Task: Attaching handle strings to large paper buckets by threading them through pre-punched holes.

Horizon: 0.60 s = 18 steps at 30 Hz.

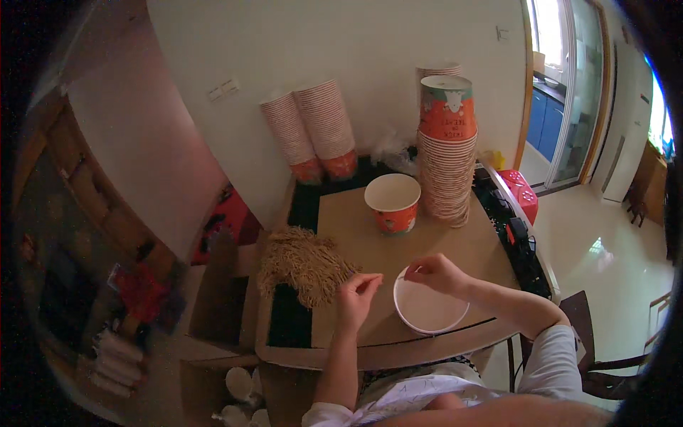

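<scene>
Near the table's front edge sits a paper bucket (pixel 427 313), its pale inside facing me. My right hand (pixel 437 274) is closed in a pinch at the bucket's far rim; whatever its fingertips hold is too small to make out. Left of the bucket, my left hand (pixel 359 295) is also pinched closed, with its contents unclear. Beside that hand lies a heap of tan twine strands (pixel 299 267). Farther back, an orange printed paper bucket (pixel 395 213) stands upright with its white inside showing. To its right rises a tall stack of upside-down buckets (pixel 448 167).
Two more bucket stacks (pixel 327 121) lean against the wall. Dark cords and a black device (pixel 521 235) line the table's right edge. A red stool (pixel 519 192) stands beyond it. Cardboard boxes (pixel 206 381) with white cups sit low at the left, and a dark chair (pixel 580 334) at the right.
</scene>
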Available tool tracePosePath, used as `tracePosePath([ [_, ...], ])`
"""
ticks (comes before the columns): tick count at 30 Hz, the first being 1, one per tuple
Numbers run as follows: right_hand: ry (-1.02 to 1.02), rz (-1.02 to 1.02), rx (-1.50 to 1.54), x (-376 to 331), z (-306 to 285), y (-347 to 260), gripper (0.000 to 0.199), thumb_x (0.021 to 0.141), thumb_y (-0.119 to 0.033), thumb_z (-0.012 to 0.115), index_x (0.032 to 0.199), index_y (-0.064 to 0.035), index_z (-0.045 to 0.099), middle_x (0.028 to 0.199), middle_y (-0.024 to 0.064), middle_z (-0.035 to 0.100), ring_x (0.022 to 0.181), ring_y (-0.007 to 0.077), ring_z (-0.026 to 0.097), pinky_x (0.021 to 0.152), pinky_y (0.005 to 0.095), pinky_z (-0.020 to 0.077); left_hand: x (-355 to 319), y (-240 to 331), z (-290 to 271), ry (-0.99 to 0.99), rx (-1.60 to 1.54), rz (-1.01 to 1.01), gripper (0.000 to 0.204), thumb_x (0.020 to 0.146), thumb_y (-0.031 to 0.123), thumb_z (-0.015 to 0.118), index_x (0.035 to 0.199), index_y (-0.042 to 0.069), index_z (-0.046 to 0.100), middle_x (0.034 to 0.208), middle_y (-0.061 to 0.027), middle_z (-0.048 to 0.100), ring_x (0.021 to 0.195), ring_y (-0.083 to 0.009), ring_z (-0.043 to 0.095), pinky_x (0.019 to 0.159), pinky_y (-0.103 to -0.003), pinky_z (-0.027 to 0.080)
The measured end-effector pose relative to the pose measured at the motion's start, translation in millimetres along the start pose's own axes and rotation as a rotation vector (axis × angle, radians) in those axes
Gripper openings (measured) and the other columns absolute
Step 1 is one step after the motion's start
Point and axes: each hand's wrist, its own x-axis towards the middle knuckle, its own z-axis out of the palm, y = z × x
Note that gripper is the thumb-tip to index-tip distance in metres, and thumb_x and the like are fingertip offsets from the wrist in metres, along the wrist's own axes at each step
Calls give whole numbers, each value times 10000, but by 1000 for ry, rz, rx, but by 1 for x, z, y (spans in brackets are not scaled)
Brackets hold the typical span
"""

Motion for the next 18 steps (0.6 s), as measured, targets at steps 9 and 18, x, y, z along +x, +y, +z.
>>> tracePosePath([
  [9, -8, -65, 72, 3, 1, 20, 157, 830, -212, 592, 894, -74, 634, 705, -23, 583, 613, 34, 476, 509, 215, 395, 2, 38, 25, -39, 163, 289, 135, 773, 20, 622, 908, 21, 628, 758, -59, 605, 669, -117, 572, 586, -243, 462],
  [18, -37, 36, 202, 0, -11, 0, 162, 824, -186, 614, 874, -32, 626, 764, 17, 616, 701, 73, 540, 635, 236, 448, 8, 17, 16, 44, -135, -79, 124, 792, 30, 606, 914, 35, 621, 729, -28, 587, 624, -99, 548, 564, -218, 447],
])
